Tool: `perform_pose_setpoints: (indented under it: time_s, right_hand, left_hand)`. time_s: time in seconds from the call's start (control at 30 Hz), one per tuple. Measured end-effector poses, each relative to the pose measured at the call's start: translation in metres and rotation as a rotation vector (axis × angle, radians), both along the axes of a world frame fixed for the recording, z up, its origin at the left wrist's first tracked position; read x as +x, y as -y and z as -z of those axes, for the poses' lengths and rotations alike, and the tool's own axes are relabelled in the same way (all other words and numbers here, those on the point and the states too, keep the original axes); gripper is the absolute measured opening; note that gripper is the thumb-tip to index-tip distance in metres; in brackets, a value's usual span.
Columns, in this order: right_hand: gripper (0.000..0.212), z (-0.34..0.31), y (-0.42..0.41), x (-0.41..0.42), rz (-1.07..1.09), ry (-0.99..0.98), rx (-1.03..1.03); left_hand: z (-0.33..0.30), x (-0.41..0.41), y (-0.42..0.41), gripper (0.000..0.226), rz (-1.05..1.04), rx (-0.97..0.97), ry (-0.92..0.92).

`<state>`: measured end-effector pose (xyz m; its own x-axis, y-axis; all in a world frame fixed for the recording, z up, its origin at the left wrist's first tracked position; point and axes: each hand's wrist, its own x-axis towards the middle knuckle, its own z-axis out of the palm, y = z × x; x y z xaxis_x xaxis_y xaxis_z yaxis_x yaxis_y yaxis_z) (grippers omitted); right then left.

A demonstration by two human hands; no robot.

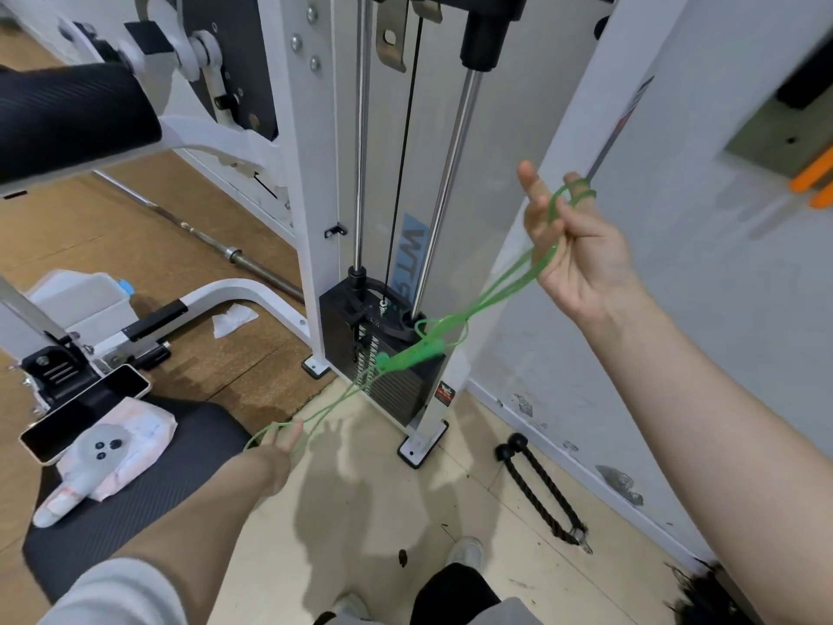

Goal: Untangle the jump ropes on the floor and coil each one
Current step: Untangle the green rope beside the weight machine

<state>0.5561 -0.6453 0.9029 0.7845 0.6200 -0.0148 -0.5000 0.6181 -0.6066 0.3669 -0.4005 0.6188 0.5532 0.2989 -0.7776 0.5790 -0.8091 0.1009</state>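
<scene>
A thin green jump rope [496, 290] is stretched in several strands between my two hands, above the floor. My right hand [577, 245] is raised high on the right; its loops hang over my fingers, and my thumb and curled fingers hold them. My left hand [281, 439] is low at the centre left, with the fingers straight and a loop of the rope around them. The two green handles [414, 354] dangle mid-span in front of the weight stack. Only this one rope is in view.
A white cable machine with a black weight stack [392, 381] stands straight ahead. A black bench pad [148, 480] at left carries a phone [85, 412] and a tissue pack [126, 448]. A black rope attachment [541, 493] lies on the tiles at right. My feet [464, 552] are below.
</scene>
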Motion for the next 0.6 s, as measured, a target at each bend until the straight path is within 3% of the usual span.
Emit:
perform_pose_setpoints:
  time_s: [0.1,0.17,0.23,0.3,0.33,0.4,0.47,0.53,0.6]
  right_hand:
    - [0.021,-0.001,0.0,0.005,0.054,-0.177,0.076]
    - [0.023,0.003,-0.008,-0.003,0.018,-0.238,0.097]
    - [0.043,0.013,-0.019,-0.013,-0.002,-0.278,0.032]
    - [0.032,0.023,-0.033,-0.029,-0.043,-0.296,-0.019]
    - [0.026,0.027,-0.04,-0.037,-0.056,-0.293,-0.052]
    - [0.027,0.032,-0.051,-0.046,-0.055,-0.276,-0.086]
    - [0.029,0.033,-0.054,-0.045,-0.017,-0.303,-0.062]
    - [0.03,0.031,-0.048,-0.033,0.068,-0.365,-0.019]
    - [0.028,0.025,-0.036,-0.016,0.17,-0.428,0.042]
  left_hand:
    - [-0.014,-0.002,0.008,0.092,0.026,-0.181,-0.079]
    - [-0.04,0.01,0.024,0.068,-0.13,-0.423,-0.113]
    - [-0.071,0.027,0.04,0.046,-0.118,-0.457,0.187]
    - [-0.107,0.046,0.061,0.039,-0.07,-0.497,0.615]
    - [-0.124,0.05,0.073,0.036,-0.127,-0.685,0.75]
    - [-0.157,0.056,0.098,0.037,-0.192,-1.078,0.855]
    - [-0.173,0.059,0.113,0.037,-0.126,-1.218,0.865]
    - [-0.169,0.059,0.116,0.034,-0.099,-1.221,0.877]
    - [-0.154,0.059,0.109,0.029,-0.056,-1.067,0.865]
